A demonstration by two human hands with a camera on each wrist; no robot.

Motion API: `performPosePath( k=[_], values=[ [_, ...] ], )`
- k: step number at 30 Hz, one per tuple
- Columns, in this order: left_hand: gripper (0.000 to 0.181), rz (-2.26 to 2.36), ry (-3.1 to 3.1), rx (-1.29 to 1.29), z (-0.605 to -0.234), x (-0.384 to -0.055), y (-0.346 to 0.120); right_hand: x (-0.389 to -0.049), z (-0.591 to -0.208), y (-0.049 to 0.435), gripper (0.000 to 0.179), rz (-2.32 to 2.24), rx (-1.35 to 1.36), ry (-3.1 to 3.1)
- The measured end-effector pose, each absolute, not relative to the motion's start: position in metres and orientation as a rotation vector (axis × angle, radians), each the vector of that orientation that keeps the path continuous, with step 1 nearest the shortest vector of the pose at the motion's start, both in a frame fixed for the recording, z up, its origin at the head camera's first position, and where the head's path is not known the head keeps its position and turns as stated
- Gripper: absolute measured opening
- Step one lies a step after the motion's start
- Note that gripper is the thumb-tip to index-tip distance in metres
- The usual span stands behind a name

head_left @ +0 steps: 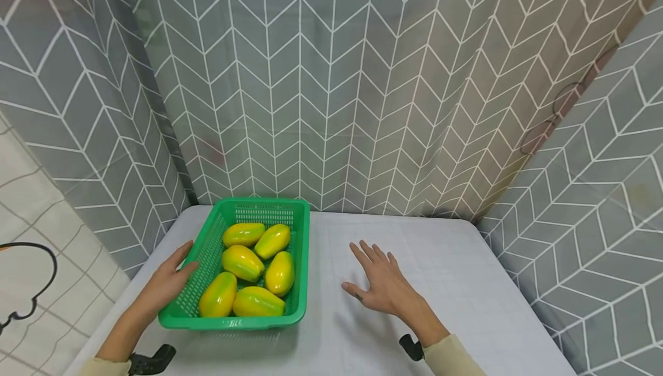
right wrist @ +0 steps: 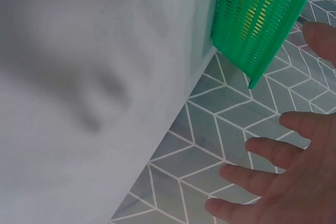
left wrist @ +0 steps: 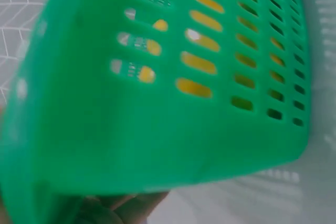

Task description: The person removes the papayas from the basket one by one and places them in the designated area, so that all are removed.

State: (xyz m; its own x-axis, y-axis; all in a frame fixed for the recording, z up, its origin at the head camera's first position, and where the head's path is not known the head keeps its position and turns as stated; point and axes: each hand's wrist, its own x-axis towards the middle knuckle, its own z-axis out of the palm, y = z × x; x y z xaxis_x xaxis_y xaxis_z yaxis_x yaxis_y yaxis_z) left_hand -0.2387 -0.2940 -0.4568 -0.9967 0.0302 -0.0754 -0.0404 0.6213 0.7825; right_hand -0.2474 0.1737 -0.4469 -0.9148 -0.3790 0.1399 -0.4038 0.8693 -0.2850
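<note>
A green plastic basket [head_left: 307, 249] stands on the left part of the table, with several glossy yellow-green papayas [head_left: 257, 302] lying inside. At its left rim, my left hand [head_left: 168, 281] holds the basket, thumb over the edge and fingers on the outer side. The left wrist view is mostly filled by the basket's slotted wall [left wrist: 157, 129], and part of the fingers [left wrist: 139, 207] shows below it. To the right of the basket, my right hand [head_left: 383, 284] hovers above the table with spread fingers and touches nothing. Those straight fingers [right wrist: 268, 153] also show in the right wrist view.
A white cloth covers the table [head_left: 440, 266]. Behind it hangs a grey curtain [head_left: 331, 88] with a white chevron pattern, and similar patterned cloth [head_left: 611, 220] closes off the right side. Pale tile-patterned cloth [head_left: 46, 238] lies at the far left. Each wrist wears a black strap.
</note>
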Motion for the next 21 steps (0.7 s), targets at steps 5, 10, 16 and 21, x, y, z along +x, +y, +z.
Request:
performPosePath(
  k=[5,10,16,21],
  values=[
    [0.070,1.440,2.708,0.045,-0.468,-0.238,-0.299,-0.248,-0.447,0.172,0.085,0.468,0.646,-2.933],
    [0.071,1.524,2.674,0.040,-0.474,-0.234,-0.300,-0.248,-0.446,0.168,0.083,0.468,0.675,-2.907],
    [0.069,1.591,2.613,0.002,-0.478,-0.232,-0.296,-0.247,-0.442,0.164,0.080,0.497,0.689,-2.906],
    [0.069,1.622,2.581,-0.015,-0.479,-0.230,-0.290,-0.246,-0.439,0.160,0.078,0.518,0.697,-2.905]
  ],
)
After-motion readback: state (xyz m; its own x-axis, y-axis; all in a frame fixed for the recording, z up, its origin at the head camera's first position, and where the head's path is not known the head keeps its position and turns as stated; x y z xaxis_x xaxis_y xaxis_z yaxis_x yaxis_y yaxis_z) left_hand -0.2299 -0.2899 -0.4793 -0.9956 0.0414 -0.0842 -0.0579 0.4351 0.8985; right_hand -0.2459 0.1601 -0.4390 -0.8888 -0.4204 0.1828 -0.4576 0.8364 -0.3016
